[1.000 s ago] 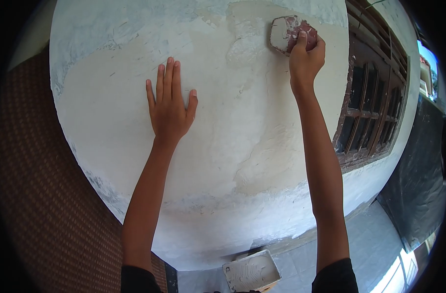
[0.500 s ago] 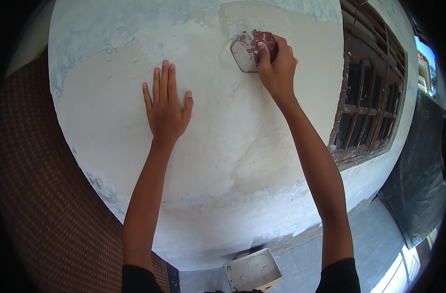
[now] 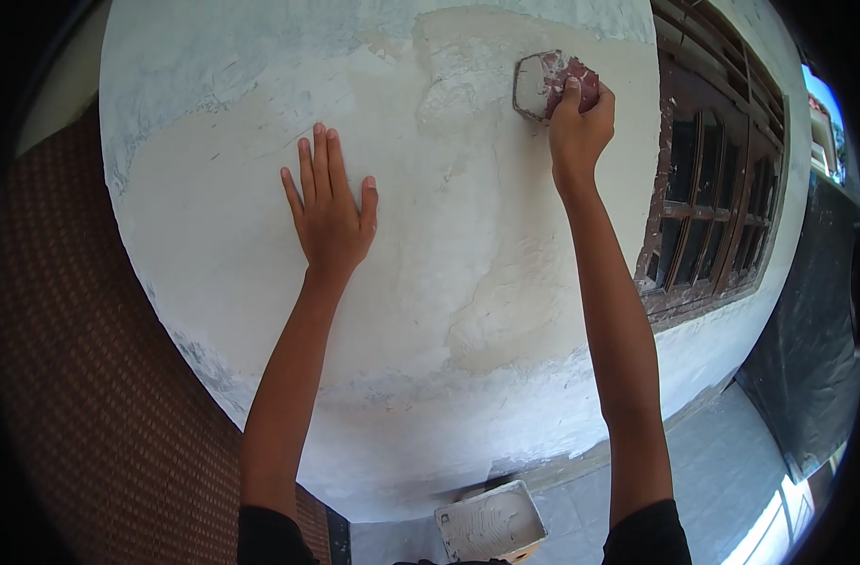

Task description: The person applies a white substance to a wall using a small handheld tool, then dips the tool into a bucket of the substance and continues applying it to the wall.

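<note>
My right hand (image 3: 583, 127) grips a dark red scraper (image 3: 554, 87) smeared with pale paste, its flat face against the upper right of the wall, left of the window. Thumb and fingers close round its right end. On the off-white wall (image 3: 402, 245), further left, my left hand (image 3: 334, 215) lies with its fingers spread and nothing in it. Rough, uneven patches of pale coating show between the hands and below the scraper.
A brown wooden window (image 3: 708, 188) with glass panes is at the right. Low at the centre stands a tray (image 3: 491, 520) of white paste on a grey sheeted floor (image 3: 581, 513). Woven brown matting (image 3: 110, 358) covers the left side; a black sheet (image 3: 807, 330) hangs far right.
My right hand has moved the scraper to the right across the wall, nearer the window. My left hand stays on the wall with its fingers slightly more spread.
</note>
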A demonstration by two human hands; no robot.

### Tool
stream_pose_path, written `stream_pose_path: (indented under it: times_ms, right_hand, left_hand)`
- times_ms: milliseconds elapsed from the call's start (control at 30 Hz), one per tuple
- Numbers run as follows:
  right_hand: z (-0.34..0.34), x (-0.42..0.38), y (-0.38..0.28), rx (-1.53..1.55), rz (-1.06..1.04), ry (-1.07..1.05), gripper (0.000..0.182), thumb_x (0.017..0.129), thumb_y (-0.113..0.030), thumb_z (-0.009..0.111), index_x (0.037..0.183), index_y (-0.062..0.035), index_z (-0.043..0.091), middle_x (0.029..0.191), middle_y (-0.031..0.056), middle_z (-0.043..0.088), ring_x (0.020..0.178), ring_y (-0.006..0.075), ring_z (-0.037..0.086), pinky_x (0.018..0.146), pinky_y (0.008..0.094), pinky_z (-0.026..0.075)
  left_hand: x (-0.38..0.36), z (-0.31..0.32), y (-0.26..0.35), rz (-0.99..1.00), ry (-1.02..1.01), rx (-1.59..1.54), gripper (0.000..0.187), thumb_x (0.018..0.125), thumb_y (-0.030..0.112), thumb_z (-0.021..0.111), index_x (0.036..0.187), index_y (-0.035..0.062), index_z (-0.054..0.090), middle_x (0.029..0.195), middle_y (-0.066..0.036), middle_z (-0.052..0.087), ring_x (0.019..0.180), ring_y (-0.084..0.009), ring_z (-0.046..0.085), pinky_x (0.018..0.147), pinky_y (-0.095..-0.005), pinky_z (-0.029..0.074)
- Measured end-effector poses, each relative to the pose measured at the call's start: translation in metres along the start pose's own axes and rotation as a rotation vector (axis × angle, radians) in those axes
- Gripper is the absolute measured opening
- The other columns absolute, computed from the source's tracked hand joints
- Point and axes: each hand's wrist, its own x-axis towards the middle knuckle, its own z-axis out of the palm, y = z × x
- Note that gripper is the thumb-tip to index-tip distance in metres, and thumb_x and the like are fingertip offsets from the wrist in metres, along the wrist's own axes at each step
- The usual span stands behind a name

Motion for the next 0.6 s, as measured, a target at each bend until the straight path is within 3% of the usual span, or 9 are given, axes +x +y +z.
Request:
stream_pose_path:
  times_ms: [67,100,200,233,267,367,400,467,600]
  right_hand:
    - [-0.007,-0.014,-0.016,0.191,0.029,-0.103,0.033,0.096,-0.018,0.059,0.12,0.0048,0.056,0.101,0.0159,0.065,0.099,0.0263,0.064,0.092,0.0401,0.047]
    - [-0.003,-0.02,-0.012,0.106,-0.035,-0.161,0.034,0.096,-0.02,0.06,0.12,0.0039,0.057,0.099,0.0167,0.065,0.098,0.0254,0.063,0.094,0.0414,0.047]
    - [0.006,-0.04,-0.005,-0.055,-0.253,-0.396,0.033,0.094,-0.023,0.062,0.12,-0.0031,0.06,0.098,0.0115,0.066,0.1,0.0247,0.058,0.098,0.0404,0.033]
    - [0.008,-0.041,0.0,-0.216,-0.41,-0.421,0.033,0.094,-0.022,0.062,0.122,-0.0049,0.06,0.099,0.0107,0.067,0.099,0.0246,0.057,0.098,0.0377,0.027]
    - [0.007,-0.036,0.001,-0.212,-0.405,-0.418,0.033,0.094,-0.022,0.062,0.122,-0.0049,0.06,0.099,0.0107,0.067,0.099,0.0246,0.057,0.098,0.0377,0.027]
    - [-0.001,0.002,0.02,-0.123,-0.071,-0.102,0.036,0.095,-0.021,0.059,0.123,0.0009,0.057,0.102,0.014,0.069,0.098,0.028,0.06,0.101,0.0438,0.032]
    - [-0.011,0.011,0.017,-0.025,0.003,-0.073,0.036,0.097,-0.019,0.057,0.123,0.0045,0.056,0.102,0.0151,0.069,0.093,0.0263,0.065,0.096,0.0424,0.043]
    - [-0.028,0.016,0.017,0.062,0.054,-0.045,0.034,0.098,-0.017,0.057,0.124,0.0058,0.054,0.1,0.0146,0.069,0.089,0.0212,0.067,0.085,0.0358,0.052]
    - [-0.056,0.015,0.022,0.034,-0.02,-0.114,0.035,0.098,-0.015,0.058,0.125,0.0068,0.053,0.101,0.0135,0.068,0.089,0.0171,0.066,0.075,0.0321,0.055]
  left_hand:
    - [0.002,0.002,0.005,-0.003,0.004,0.006,0.068,0.099,0.029,0.048,0.157,0.0057,0.021,0.164,-0.009,0.022,0.153,-0.029,0.015,0.122,-0.054,0.007]
    - [0.004,0.003,0.008,-0.009,-0.001,0.008,0.068,0.099,0.029,0.047,0.157,0.0057,0.02,0.164,-0.01,0.021,0.153,-0.029,0.015,0.122,-0.0543,0.007]
    - [0.008,0.006,0.017,-0.011,-0.006,0.001,0.068,0.1,0.03,0.046,0.157,0.0054,0.02,0.164,-0.01,0.021,0.153,-0.0292,0.015,0.122,-0.0549,0.007]
    - [0.009,0.007,0.019,-0.008,-0.002,-0.008,0.068,0.1,0.03,0.046,0.157,0.0051,0.02,0.164,-0.01,0.021,0.153,-0.0293,0.014,0.121,-0.0552,0.007]
    - [0.009,0.007,0.02,-0.004,-0.004,-0.004,0.068,0.1,0.03,0.046,0.157,0.0051,0.02,0.164,-0.01,0.021,0.153,-0.0293,0.014,0.121,-0.0552,0.007]
    - [0.009,0.009,0.023,-0.014,0.001,-0.008,0.068,0.1,0.031,0.046,0.157,0.0044,0.02,0.164,-0.011,0.02,0.153,-0.0294,0.014,0.121,-0.0554,0.007]
    - [0.009,0.01,0.024,-0.016,0.023,-0.006,0.067,0.1,0.031,0.046,0.156,0.0034,0.023,0.163,-0.011,0.023,0.152,-0.029,0.017,0.121,-0.0546,0.007]
    - [0.01,0.012,0.028,-0.018,0.043,-0.001,0.067,0.099,0.032,0.047,0.156,0.0024,0.026,0.163,-0.012,0.026,0.152,-0.0287,0.02,0.121,-0.0538,0.008]
    - [0.011,0.017,0.046,-0.028,-0.005,-0.01,0.07,0.101,0.035,0.045,0.157,0.0047,0.018,0.165,-0.012,0.019,0.153,-0.0301,0.013,0.122,-0.055,0.006]
